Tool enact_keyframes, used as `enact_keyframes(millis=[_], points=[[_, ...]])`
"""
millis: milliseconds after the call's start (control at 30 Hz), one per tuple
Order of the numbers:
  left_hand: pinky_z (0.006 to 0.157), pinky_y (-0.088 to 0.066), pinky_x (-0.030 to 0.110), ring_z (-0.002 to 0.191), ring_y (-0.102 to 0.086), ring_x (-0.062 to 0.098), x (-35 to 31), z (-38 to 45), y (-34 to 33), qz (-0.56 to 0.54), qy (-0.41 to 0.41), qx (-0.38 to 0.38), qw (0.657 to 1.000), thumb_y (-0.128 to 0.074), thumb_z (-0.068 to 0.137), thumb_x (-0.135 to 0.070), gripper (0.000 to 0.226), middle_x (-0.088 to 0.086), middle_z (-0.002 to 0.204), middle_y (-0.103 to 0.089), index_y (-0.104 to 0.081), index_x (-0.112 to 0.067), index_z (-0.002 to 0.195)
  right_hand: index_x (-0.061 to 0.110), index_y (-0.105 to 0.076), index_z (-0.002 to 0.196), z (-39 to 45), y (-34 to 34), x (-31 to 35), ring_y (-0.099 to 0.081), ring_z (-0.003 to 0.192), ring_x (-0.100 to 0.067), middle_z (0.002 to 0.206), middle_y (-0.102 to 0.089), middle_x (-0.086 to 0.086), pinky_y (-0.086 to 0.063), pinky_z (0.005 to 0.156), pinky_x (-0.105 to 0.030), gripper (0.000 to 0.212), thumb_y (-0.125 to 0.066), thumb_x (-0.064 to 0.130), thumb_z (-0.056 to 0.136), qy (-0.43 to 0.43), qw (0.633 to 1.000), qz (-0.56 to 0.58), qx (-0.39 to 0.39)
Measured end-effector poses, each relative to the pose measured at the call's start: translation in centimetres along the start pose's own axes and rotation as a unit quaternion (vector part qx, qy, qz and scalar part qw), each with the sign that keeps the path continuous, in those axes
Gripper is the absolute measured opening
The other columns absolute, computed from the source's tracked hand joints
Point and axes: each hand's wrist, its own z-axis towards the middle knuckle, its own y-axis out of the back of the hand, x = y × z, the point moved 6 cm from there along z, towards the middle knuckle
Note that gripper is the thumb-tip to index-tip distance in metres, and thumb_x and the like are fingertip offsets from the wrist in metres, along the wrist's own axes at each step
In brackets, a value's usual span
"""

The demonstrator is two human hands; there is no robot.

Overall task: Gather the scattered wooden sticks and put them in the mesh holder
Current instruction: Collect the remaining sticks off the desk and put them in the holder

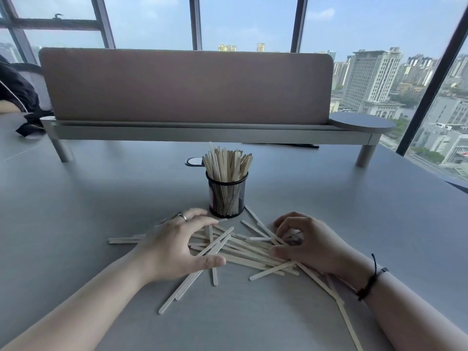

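Note:
A black mesh holder [227, 196] stands upright on the grey table, with several pale wooden sticks [228, 163] standing in it. Just in front of it, a loose pile of wooden sticks [243, 249] lies scattered flat between my hands. My left hand [174, 247], a ring on one finger, rests spread over the pile's left side, fingers apart, thumb over a stick. My right hand [304, 243] is curled over the right side, its fingertips pinching at a few sticks that still lie on the table. Longer sticks [339, 297] run under my right wrist.
A grey desk divider [187, 87] on a raised shelf stands behind the holder. A small black cable grommet [193, 162] sits left of the holder. Another person's dark sleeve [15, 89] shows at far left. Windows rise behind; the table edge runs along the right.

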Motion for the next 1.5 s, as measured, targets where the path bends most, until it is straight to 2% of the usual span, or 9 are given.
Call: enact_keyframes(millis=[100, 200, 333, 667, 800, 933, 1100, 1300, 1500], points=[[0.12, -0.011, 0.029, 0.15, -0.005, 0.003, 0.1, -0.7, -1.0, 0.039, 0.002, 0.114, 0.993, -0.051, 0.056, -0.097, 0.111, -0.021, 0.162, -0.009, -0.013, -0.053, 0.151, 0.03, -0.07, 0.079, -0.1, -0.6, 0.9, -0.062, 0.098, 0.003, 0.108, -0.063, 0.022, -0.046, 0.087, -0.019, 0.036, -0.081, 0.059, 0.061, 0.019, 1.0, 0.013, 0.02], [0.119, -0.003, 0.024, 0.149, 0.006, -0.001, -0.5, -0.8, -1.4, 0.023, -0.016, 0.136, 0.99, -0.065, 0.058, -0.088, 0.118, -0.025, 0.161, 0.002, -0.004, -0.052, 0.152, 0.033, -0.073, 0.092, -0.2, -1.5, 2.2, -0.058, 0.104, 0.006, 0.115, -0.06, 0.023, -0.04, 0.087, -0.008, 0.037, -0.081, 0.058, 0.066, 0.047, 0.997, 0.008, 0.057], [0.116, -0.009, 0.015, 0.145, -0.006, -0.013, -0.9, -0.3, -1.5, -0.042, -0.038, 0.101, 0.993, -0.076, 0.051, -0.083, 0.125, -0.029, 0.16, -0.013, -0.012, -0.05, 0.152, 0.033, -0.076, 0.099, 0.0, -2.2, 3.5, -0.058, 0.104, 0.008, 0.116, -0.059, 0.023, -0.04, 0.084, -0.005, 0.043, -0.083, 0.057, 0.064, 0.061, 0.994, 0.048, 0.077], [0.108, -0.019, 0.005, 0.137, -0.025, -0.017, -1.1, 0.3, -1.4, -0.103, -0.039, 0.033, 0.993, -0.08, 0.053, -0.076, 0.105, -0.034, 0.152, -0.029, -0.035, -0.049, 0.144, 0.034, -0.073, 0.1, 1.4, -3.3, 6.5, -0.056, 0.071, -0.004, 0.079, -0.062, 0.012, -0.051, 0.068, -0.031, 0.056, -0.056, 0.08, 0.072, 0.134, 0.991, -0.019, 0.007], [0.101, -0.02, -0.002, 0.132, -0.033, -0.017, -0.6, 0.5, -1.3, -0.115, -0.037, 0.002, 0.993, -0.079, 0.056, -0.076, 0.094, -0.031, 0.144, -0.042, -0.047, -0.044, 0.139, 0.039, -0.066, 0.117, 0.6, -0.8, 4.8, -0.063, 0.094, 0.001, 0.097, -0.068, 0.017, -0.051, 0.083, -0.027, 0.063, -0.066, 0.077, 0.067, 0.079, 0.996, 0.04, -0.004], [0.099, -0.03, 0.003, 0.12, -0.045, -0.017, -0.2, 0.6, -0.8, -0.118, -0.04, -0.028, 0.992, -0.081, 0.06, -0.07, 0.08, -0.028, 0.129, -0.056, -0.059, -0.037, 0.13, 0.058, -0.02, 0.145, -1.4, 0.1, 2.0, -0.025, 0.138, 0.006, 0.148, -0.029, 0.031, -0.027, 0.111, -0.028, 0.113, -0.072, 0.082, 0.048, 0.008, 0.982, -0.031, 0.187], [0.105, -0.038, 0.017, 0.123, -0.047, -0.013, 1.1, 0.4, -0.3, -0.091, -0.028, -0.017, 0.995, -0.078, 0.058, -0.076, 0.081, -0.032, 0.131, -0.052, -0.058, -0.042, 0.129, 0.057, 0.005, 0.147, -2.8, 0.2, 0.3, 0.018, 0.144, 0.002, 0.157, 0.011, 0.032, 0.008, 0.122, -0.039, 0.141, -0.082, 0.074, 0.038, -0.015, 0.949, -0.129, 0.287], [0.116, -0.017, 0.022, 0.144, -0.008, -0.013, 1.3, 0.2, -0.8, -0.054, -0.043, 0.052, 0.996, -0.064, 0.07, -0.078, 0.083, -0.033, 0.158, -0.012, -0.036, -0.052, 0.143, 0.051, -0.04, 0.139, -1.8, 1.6, 0.3, -0.028, 0.129, -0.005, 0.137, -0.034, 0.022, -0.027, 0.107, -0.025, 0.101, -0.076, 0.077, 0.049, 0.007, 0.969, -0.147, 0.196], [0.118, -0.009, 0.017, 0.144, -0.003, -0.015, 2.0, 0.2, -0.7, -0.032, -0.045, 0.062, 0.997, -0.058, 0.079, -0.073, 0.073, -0.032, 0.154, -0.02, -0.033, -0.052, 0.144, 0.048, -0.064, 0.116, -0.6, 1.6, -1.2, -0.048, 0.11, -0.001, 0.111, -0.053, 0.017, -0.033, 0.084, -0.007, 0.055, -0.075, 0.067, 0.065, 0.011, 0.989, -0.09, 0.119]])
